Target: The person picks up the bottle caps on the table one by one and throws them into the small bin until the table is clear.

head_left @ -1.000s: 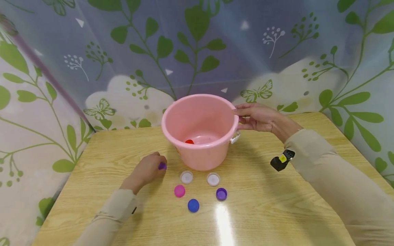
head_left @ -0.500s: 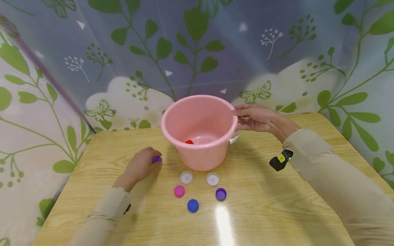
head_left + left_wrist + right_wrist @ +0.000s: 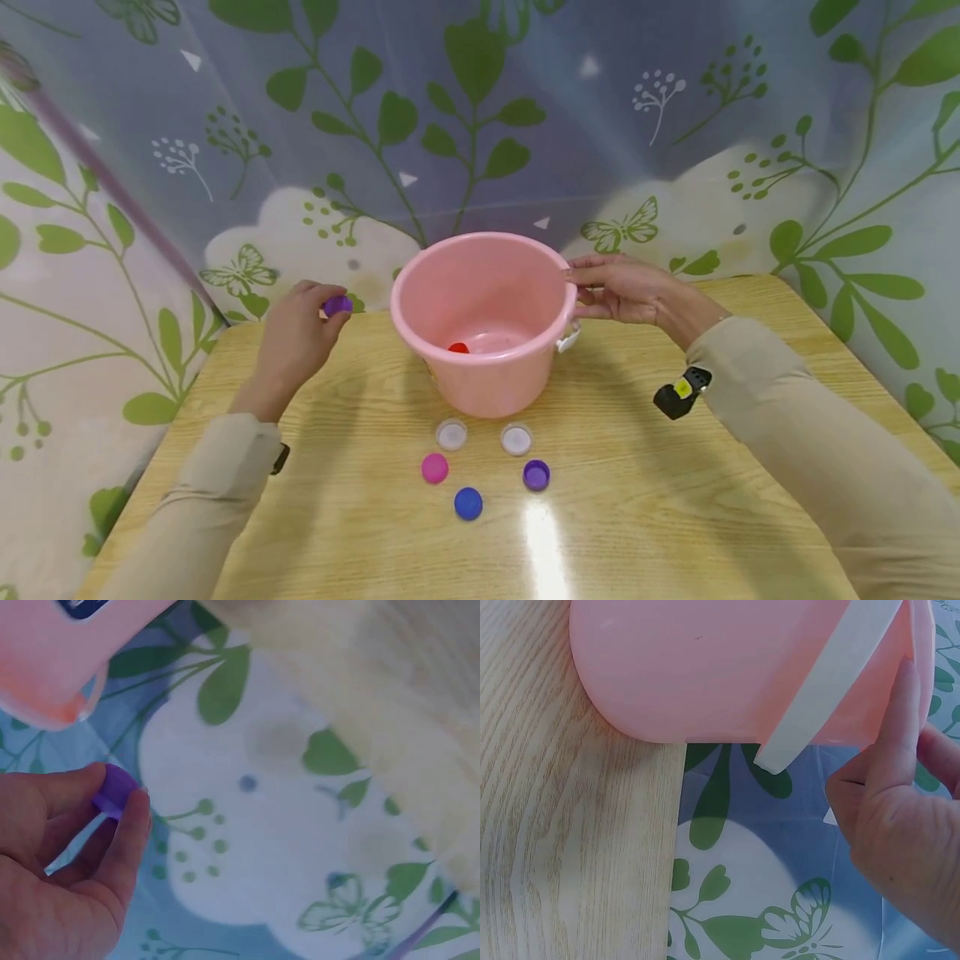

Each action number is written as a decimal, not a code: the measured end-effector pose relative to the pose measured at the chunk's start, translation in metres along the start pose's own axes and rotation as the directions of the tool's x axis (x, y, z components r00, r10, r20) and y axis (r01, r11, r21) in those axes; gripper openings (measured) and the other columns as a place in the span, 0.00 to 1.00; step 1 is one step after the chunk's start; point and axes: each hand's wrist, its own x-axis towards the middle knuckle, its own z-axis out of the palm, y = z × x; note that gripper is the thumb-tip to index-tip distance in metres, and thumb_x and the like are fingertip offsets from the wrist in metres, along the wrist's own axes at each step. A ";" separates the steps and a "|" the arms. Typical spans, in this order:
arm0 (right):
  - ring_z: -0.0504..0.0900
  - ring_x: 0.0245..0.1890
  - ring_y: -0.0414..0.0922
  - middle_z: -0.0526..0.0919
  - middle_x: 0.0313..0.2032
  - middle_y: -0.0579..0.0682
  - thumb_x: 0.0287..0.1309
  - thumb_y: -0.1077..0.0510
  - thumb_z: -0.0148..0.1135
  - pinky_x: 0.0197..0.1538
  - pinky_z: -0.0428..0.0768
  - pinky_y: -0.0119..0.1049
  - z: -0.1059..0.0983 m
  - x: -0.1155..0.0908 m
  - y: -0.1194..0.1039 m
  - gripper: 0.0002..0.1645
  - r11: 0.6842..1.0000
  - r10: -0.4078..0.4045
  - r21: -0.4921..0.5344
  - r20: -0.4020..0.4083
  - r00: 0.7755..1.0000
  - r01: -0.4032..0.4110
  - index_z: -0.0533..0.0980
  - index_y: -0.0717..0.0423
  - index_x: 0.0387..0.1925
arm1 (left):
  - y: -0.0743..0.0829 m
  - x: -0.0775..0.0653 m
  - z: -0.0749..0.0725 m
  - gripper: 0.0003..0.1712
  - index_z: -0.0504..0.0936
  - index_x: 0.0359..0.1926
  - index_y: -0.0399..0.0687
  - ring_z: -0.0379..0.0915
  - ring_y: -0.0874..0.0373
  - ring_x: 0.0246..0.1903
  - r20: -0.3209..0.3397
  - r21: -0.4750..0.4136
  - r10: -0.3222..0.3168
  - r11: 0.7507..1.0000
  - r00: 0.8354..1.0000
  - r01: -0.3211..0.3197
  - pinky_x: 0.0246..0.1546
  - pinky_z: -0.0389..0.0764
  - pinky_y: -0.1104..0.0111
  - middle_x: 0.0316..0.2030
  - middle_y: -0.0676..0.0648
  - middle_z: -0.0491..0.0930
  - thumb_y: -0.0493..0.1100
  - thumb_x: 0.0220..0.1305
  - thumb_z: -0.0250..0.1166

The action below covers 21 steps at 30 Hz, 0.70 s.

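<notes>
My left hand [image 3: 294, 337] pinches a purple bottle cap [image 3: 338, 306] between thumb and fingers, raised above the table to the left of a pink bucket [image 3: 491, 387]. In the left wrist view the same cap [image 3: 115, 790] shows at the fingertips, apart from the bucket. My right hand [image 3: 622, 288] grips the bucket's rim on its right side. Beneath the rim, the right wrist view shows a finger against the wall, near the white handle [image 3: 832, 682]. Inside the bucket, on its floor, lies a red object [image 3: 458, 347], partly hidden by the near rim.
In front of the bucket lie two whitish caps [image 3: 452, 434], a pink cap [image 3: 435, 468], a blue cap [image 3: 468, 503] and another purple cap [image 3: 536, 475]. They rest on a wooden table [image 3: 637, 517]. A leaf-patterned curtain [image 3: 322, 242] stands close behind the bucket.
My left hand has risen from beside the bucket's base, up and to the left, carrying the purple cap. My right hand stays at the rim, and the bucket keeps its place.
</notes>
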 end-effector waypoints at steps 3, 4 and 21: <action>0.79 0.30 0.43 0.74 0.35 0.54 0.67 0.62 0.55 0.40 0.83 0.37 0.000 0.000 0.000 0.23 1.000 0.003 0.007 0.001 1.000 -0.003 0.63 0.64 0.61 | 0.009 0.006 -0.004 0.15 0.80 0.49 0.30 0.76 0.42 0.40 -0.021 -0.009 0.017 1.000 1.000 -0.018 0.39 0.79 0.51 0.43 0.34 0.77 0.35 0.62 0.65; 0.79 0.30 0.43 0.74 0.35 0.54 0.67 0.62 0.55 0.40 0.83 0.38 0.001 0.000 0.000 0.23 1.000 0.004 0.009 0.000 1.000 -0.004 0.63 0.64 0.60 | 0.013 0.008 -0.005 0.15 0.80 0.49 0.31 0.76 0.42 0.40 -0.026 -0.018 0.027 0.999 0.999 -0.027 0.39 0.80 0.52 0.44 0.35 0.76 0.35 0.62 0.64; 0.79 0.31 0.43 0.74 0.36 0.54 0.67 0.61 0.55 0.42 0.83 0.38 0.000 -0.002 0.000 0.24 1.000 0.001 0.010 -0.005 1.000 -0.001 0.64 0.63 0.61 | 0.081 0.032 0.020 0.09 0.83 0.42 0.36 0.75 0.49 0.40 0.029 -0.097 0.339 0.937 0.940 -0.335 0.42 0.80 0.60 0.40 0.42 0.78 0.34 0.60 0.67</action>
